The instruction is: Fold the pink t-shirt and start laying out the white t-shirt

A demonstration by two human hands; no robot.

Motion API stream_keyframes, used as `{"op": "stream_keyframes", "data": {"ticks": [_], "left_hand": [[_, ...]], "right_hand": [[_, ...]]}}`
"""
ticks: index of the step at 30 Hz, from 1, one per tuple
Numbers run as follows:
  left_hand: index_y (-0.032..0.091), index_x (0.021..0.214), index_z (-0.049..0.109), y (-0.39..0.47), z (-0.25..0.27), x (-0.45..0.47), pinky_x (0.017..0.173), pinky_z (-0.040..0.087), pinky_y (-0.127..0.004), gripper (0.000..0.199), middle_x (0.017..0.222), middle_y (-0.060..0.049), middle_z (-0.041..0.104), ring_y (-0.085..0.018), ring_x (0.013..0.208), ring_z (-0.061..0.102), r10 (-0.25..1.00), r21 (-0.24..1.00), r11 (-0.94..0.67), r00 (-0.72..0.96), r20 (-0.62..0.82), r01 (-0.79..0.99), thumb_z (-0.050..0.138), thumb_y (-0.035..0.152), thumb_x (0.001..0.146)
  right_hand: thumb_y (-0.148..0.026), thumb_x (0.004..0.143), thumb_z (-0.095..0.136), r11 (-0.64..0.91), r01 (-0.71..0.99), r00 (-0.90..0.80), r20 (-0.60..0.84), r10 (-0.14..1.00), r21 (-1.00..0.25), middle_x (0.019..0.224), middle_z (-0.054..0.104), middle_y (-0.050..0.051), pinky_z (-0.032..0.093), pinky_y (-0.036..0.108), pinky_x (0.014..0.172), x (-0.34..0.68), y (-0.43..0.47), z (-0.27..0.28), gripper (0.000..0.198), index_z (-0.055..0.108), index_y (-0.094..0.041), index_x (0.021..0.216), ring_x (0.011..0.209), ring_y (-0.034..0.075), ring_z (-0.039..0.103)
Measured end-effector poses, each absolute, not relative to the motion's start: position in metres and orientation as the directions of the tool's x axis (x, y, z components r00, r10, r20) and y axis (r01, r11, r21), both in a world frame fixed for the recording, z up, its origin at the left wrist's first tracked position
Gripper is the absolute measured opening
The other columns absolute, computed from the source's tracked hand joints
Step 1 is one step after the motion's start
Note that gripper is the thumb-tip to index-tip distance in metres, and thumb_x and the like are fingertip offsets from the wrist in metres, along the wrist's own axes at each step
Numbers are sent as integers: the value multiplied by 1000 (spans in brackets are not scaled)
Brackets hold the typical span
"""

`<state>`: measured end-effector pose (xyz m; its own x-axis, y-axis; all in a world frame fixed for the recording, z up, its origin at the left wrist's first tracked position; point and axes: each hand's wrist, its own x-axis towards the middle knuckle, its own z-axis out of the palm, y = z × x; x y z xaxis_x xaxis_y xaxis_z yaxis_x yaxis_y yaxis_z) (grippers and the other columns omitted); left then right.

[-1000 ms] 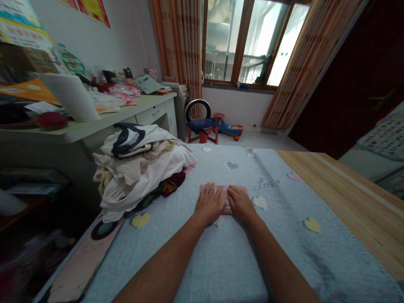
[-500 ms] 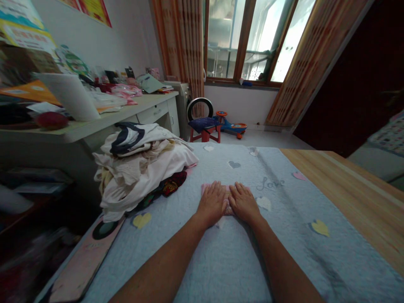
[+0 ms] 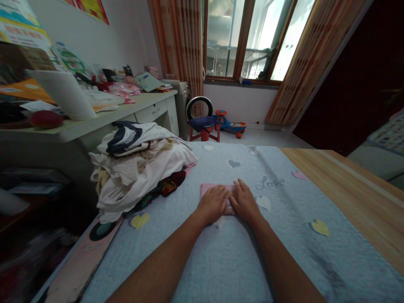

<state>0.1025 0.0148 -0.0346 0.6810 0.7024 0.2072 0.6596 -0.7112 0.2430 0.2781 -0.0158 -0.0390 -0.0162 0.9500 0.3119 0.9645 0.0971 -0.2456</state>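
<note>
A small folded pink cloth [image 3: 206, 188] lies on the pale blue heart-patterned cover [image 3: 233, 269], with a speckled patch at its near edge. My left hand [image 3: 213, 203] rests flat across its left part, fingers stretched forward. On the right side, my right hand [image 3: 245, 202] presses down palm-first, its fingers extended and slightly raised in line. The two thumbs come close together over the cloth's middle. Most of the cloth is hidden beneath both hands.
A heap of clothes [image 3: 142, 168] stands to the left, beside a long pink board [image 3: 78, 265] with a dark ring. Behind it is a cluttered desk [image 3: 126, 111]. Bare wood [image 3: 341, 185] shows at the right. Beyond the far edge stand a red stool [image 3: 204, 134] and a blue ride-on toy [image 3: 232, 125].
My left hand has slid slightly back and toward the middle, uncovering more of the cloth's far left corner. My right fingers have shifted a little forward. The view has tilted slightly.
</note>
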Motion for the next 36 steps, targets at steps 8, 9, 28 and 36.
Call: {"op": "stream_keyframes", "data": {"ticks": [8,9,28,36], "left_hand": [[17,145,45,14,-31,104,120,25,-42,49,154,-7,43,-22,146,31,732,209,-681,663,158,702,38,32,100],[17,145,45,13,-30,104,120,25,-42,48,155,-7,42,-22,146,31,733,211,-679,662,156,703,37,33,100],[21,145,46,13,-32,102,120,23,-46,51,153,-4,45,-29,146,30,759,177,-649,617,208,740,33,43,101],[22,146,45,13,-34,102,119,25,-46,49,153,-5,45,-27,146,30,765,155,-642,612,200,751,32,39,102]], "right_hand": [[-24,88,51,135,959,-54,308,950,-249,115,62,12,41,37,99,279,-19,-24,24,67,-18,104,108,26,54],[-24,89,51,140,960,-65,294,953,-241,113,63,12,41,37,99,278,-20,-23,22,68,-18,101,107,25,54],[-30,96,43,113,980,-77,209,975,-166,141,55,11,28,39,114,277,-16,-27,40,60,-20,131,130,25,48],[-36,98,43,118,984,-92,189,978,-131,146,51,13,24,41,117,276,-16,-28,44,55,-18,136,135,25,44]]}}
